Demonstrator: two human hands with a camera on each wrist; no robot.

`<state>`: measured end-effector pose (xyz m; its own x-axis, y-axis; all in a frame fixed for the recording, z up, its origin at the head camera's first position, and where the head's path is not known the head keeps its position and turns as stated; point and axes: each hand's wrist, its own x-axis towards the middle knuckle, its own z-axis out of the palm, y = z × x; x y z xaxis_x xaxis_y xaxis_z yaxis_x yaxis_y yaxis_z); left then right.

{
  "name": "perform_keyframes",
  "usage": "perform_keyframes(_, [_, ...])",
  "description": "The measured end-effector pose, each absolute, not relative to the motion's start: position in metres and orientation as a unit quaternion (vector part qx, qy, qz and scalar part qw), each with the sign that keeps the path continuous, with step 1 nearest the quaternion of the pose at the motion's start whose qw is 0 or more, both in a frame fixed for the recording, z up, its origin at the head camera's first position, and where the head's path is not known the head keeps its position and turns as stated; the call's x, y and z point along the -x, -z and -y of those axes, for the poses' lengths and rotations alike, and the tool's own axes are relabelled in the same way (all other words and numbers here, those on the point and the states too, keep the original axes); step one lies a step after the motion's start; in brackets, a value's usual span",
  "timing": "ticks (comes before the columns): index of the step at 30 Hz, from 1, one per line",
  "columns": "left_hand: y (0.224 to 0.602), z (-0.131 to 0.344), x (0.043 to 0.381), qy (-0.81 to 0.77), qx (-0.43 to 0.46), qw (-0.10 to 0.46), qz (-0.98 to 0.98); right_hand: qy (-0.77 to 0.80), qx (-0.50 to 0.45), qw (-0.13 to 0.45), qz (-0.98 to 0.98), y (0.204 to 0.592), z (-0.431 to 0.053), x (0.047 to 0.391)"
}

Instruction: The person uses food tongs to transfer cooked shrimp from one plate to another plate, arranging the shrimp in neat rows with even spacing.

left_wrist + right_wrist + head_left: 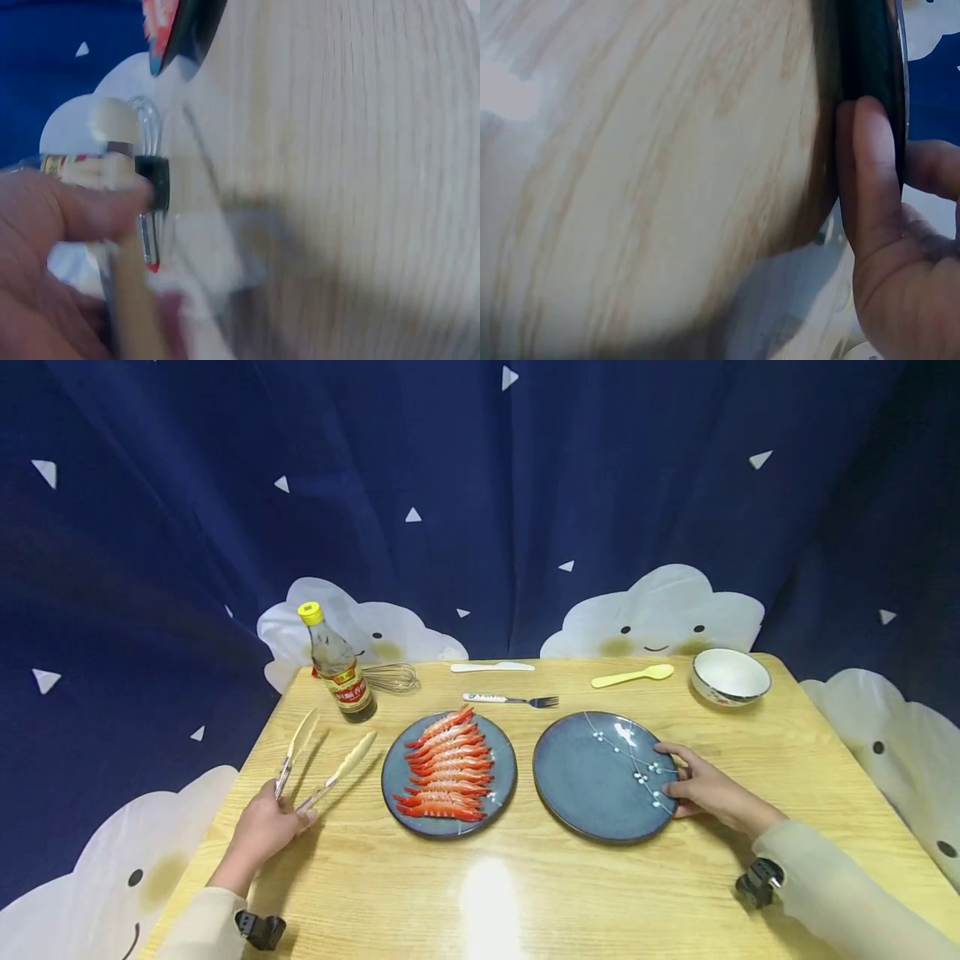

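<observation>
A person seated or standing at a wooden table (600,902) worked with both hands occupied. The left hand (266,827) grasped a pair of tongs (347,766) near the back end, the two arms spread wide and the pale tips pointing away from the person, toward the bottle (345,672). Shadows of the tongs fell on the wood beside them; the left wrist view was partly blurred. Across the table, the right hand (705,787) pinched the right edge of a blue plate (585,785) painted with white blossoms, with fingers on both faces of the rim, as the right wrist view showed.

Just to the left of that plate, a second plate (504,760) lay between the two hands, with red-and-white shrimp (450,768) lined up in a column across it. The spread tongs stood apart from it, to its left.

The bottle, yellow-capped and with a red and yellow label, stood upright near the far left corner, a wire whisk (393,677) lying behind it. Along the far edge lay a white knife (491,667) and a yellow spoon (633,676), with a white-handled fork (510,700) just in front of the knife. A white bowl (731,675) sat upright near the far right corner. A navy curtain (450,443) with white triangles and smiling clouds hung behind the table.
</observation>
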<state>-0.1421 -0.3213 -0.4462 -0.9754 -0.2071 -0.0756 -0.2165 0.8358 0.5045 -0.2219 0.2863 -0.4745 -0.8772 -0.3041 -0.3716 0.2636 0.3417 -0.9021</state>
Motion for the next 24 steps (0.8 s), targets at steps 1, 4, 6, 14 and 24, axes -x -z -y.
perform_keyframes(1, [0.444,0.322,0.141,-0.270,0.101,0.006,-0.957,0.575,0.014,0.250,-0.779,0.475,-0.287,0.223])
perform_keyframes(4, [0.439,0.322,0.139,-0.274,0.063,-0.015,-0.960,0.582,0.015,0.253,-0.773,0.477,-0.288,0.226])
perform_keyframes(6, [0.436,0.320,0.136,-0.265,0.035,-0.037,-0.963,0.587,0.017,0.254,-0.769,0.479,-0.289,0.227])
perform_keyframes(14, [0.428,0.312,0.131,-0.194,-0.074,-0.081,-0.975,0.604,0.019,0.267,-0.750,0.481,-0.290,0.226])
perform_keyframes(24, [0.415,0.306,0.127,-0.142,-0.157,-0.035,-0.977,0.614,0.029,0.271,-0.740,0.480,-0.292,0.226])
